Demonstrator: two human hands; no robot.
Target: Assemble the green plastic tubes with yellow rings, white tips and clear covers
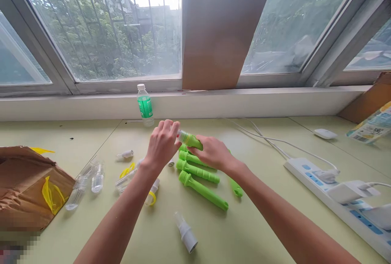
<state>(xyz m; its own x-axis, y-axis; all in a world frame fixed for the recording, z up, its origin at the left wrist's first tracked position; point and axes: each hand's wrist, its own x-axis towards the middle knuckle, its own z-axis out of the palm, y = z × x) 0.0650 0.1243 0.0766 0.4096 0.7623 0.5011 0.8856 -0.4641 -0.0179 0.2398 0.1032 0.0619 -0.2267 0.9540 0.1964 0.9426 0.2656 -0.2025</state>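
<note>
My right hand (213, 152) is wrapped around a green plastic handle (191, 139), holding it tilted above the table. My left hand (161, 144) pinches something small at the handle's upper end; I cannot make out what. Below the hands lie three more green handles (200, 184) side by side on the pale green table (238, 231). Clear ribbed plastic tubes (82, 183) and small white and yellow parts (152, 194) lie to the left of my left forearm. A white cylindrical piece (187, 233) lies near the front between my arms.
A small water bottle (145, 105) with a green label stands at the back by the windowsill. A torn cardboard box (21, 184) with yellow pieces sits at the left. A white power strip (339, 199) with plugs and cables runs along the right.
</note>
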